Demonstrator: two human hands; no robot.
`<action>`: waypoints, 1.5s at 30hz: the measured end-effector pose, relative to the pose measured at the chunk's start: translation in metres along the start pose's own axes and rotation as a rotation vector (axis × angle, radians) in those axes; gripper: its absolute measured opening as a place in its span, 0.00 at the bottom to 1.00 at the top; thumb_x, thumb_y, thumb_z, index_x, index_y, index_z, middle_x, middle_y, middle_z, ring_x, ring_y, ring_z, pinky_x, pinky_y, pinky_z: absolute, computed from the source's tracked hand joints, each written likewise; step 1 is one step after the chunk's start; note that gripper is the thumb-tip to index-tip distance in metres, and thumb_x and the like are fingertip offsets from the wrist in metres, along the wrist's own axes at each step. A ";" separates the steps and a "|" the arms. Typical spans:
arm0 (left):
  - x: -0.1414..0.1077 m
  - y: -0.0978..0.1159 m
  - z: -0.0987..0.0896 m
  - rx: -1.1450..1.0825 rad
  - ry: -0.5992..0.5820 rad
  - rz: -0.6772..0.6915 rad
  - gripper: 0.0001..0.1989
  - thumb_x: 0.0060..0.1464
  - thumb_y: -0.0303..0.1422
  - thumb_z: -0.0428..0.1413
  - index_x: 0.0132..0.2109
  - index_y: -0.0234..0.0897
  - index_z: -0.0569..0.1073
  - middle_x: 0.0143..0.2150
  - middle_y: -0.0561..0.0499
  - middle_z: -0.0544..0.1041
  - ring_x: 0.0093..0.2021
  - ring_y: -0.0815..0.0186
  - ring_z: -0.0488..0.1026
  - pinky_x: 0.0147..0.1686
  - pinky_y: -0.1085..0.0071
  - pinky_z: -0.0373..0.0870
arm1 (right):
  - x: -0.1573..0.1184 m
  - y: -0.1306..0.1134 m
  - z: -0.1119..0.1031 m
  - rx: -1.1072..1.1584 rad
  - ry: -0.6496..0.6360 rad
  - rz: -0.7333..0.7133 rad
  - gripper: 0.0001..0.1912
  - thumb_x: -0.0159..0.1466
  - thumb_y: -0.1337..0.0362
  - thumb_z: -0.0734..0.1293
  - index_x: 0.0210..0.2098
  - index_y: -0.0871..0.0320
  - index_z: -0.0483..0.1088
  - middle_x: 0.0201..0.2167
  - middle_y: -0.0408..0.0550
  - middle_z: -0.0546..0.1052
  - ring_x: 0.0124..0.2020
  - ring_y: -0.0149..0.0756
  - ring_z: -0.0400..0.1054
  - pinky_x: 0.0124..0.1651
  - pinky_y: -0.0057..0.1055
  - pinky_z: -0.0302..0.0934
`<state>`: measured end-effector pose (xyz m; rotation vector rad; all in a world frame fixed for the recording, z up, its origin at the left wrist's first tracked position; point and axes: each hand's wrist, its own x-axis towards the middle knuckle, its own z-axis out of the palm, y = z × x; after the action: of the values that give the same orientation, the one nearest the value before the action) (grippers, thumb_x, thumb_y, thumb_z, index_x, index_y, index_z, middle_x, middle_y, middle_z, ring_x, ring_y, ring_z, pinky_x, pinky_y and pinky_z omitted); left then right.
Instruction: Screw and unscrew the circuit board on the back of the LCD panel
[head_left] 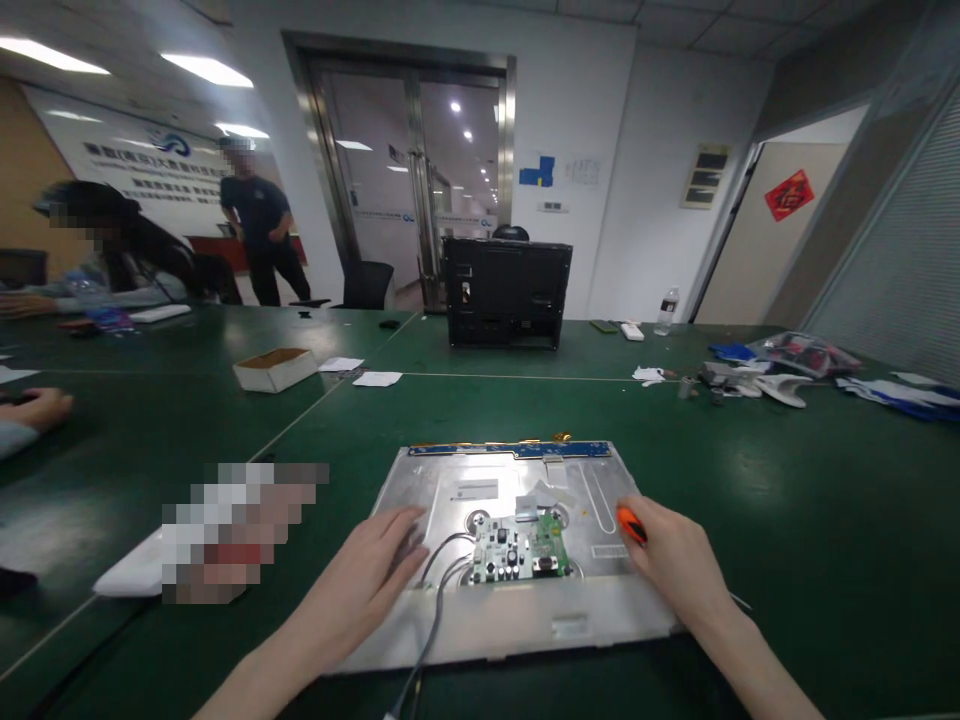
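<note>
A flat metal-backed display panel lies on the green table before me. A green circuit board sits at its middle, with dark cables running from the board's left side over the panel's near edge. Along the far edge runs a narrow blue circuit strip. My left hand rests at the panel's left side, thumb and fingers apart, holding nothing visible. At the right edge, my right hand is closed round an orange-handled screwdriver; its thin shaft shows beyond the wrist.
A black monitor housing stands at the far middle. An open white box and papers lie far left. Loose parts and bags are at right, near a bottle. Another person's hand is at left.
</note>
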<state>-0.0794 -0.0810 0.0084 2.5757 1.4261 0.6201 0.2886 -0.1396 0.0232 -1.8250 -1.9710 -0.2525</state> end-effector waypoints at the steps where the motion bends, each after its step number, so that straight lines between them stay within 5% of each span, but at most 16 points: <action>1: -0.012 -0.009 0.003 0.030 0.002 -0.025 0.24 0.62 0.47 0.44 0.58 0.40 0.67 0.56 0.44 0.71 0.55 0.52 0.68 0.54 0.55 0.66 | -0.006 0.000 0.003 -0.017 -0.074 0.015 0.09 0.57 0.73 0.62 0.34 0.54 0.71 0.32 0.46 0.77 0.28 0.38 0.72 0.29 0.29 0.60; 8: -0.054 -0.037 0.018 0.165 0.024 -0.103 0.28 0.62 0.46 0.44 0.64 0.37 0.62 0.65 0.41 0.60 0.62 0.48 0.60 0.57 0.51 0.64 | -0.024 -0.003 0.019 0.003 -0.220 0.038 0.17 0.63 0.69 0.60 0.49 0.57 0.71 0.49 0.54 0.76 0.42 0.45 0.74 0.40 0.38 0.66; 14: -0.054 -0.044 0.033 0.141 0.101 -0.102 0.27 0.64 0.45 0.41 0.64 0.37 0.61 0.65 0.42 0.59 0.62 0.50 0.61 0.58 0.52 0.62 | -0.022 -0.009 0.021 -0.026 -0.280 0.075 0.17 0.61 0.71 0.60 0.47 0.56 0.72 0.44 0.53 0.78 0.39 0.45 0.75 0.37 0.35 0.66; 25: -0.041 -0.042 0.012 0.082 -0.022 0.022 0.26 0.63 0.43 0.46 0.65 0.43 0.60 0.66 0.45 0.59 0.61 0.50 0.63 0.56 0.53 0.63 | -0.023 -0.001 0.018 -0.052 -0.272 0.179 0.13 0.63 0.68 0.59 0.44 0.55 0.72 0.35 0.50 0.79 0.36 0.42 0.73 0.34 0.31 0.61; 32: -0.011 -0.006 0.013 0.061 -0.300 0.022 0.32 0.62 0.49 0.44 0.68 0.39 0.53 0.69 0.39 0.48 0.65 0.45 0.53 0.60 0.47 0.54 | -0.016 0.023 0.006 -0.142 -0.315 0.314 0.12 0.64 0.65 0.59 0.39 0.58 0.73 0.32 0.55 0.78 0.35 0.47 0.73 0.32 0.32 0.58; 40: 0.019 0.072 0.024 0.097 -0.380 0.103 0.33 0.62 0.46 0.45 0.66 0.28 0.56 0.67 0.31 0.51 0.66 0.45 0.49 0.62 0.49 0.50 | 0.006 0.045 0.015 -0.135 -0.228 0.366 0.19 0.67 0.53 0.56 0.36 0.57 0.72 0.32 0.54 0.78 0.35 0.45 0.73 0.32 0.31 0.57; 45: 0.030 0.096 0.048 0.079 -0.345 0.152 0.33 0.62 0.46 0.46 0.66 0.27 0.56 0.66 0.30 0.53 0.66 0.43 0.48 0.62 0.48 0.50 | 0.008 0.075 0.023 -0.153 -0.194 0.383 0.18 0.67 0.55 0.56 0.35 0.59 0.73 0.34 0.56 0.78 0.36 0.46 0.72 0.33 0.32 0.57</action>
<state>0.0297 -0.1038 0.0031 2.7002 1.1741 0.1243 0.3575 -0.1141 -0.0053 -2.3578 -1.7107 -0.1109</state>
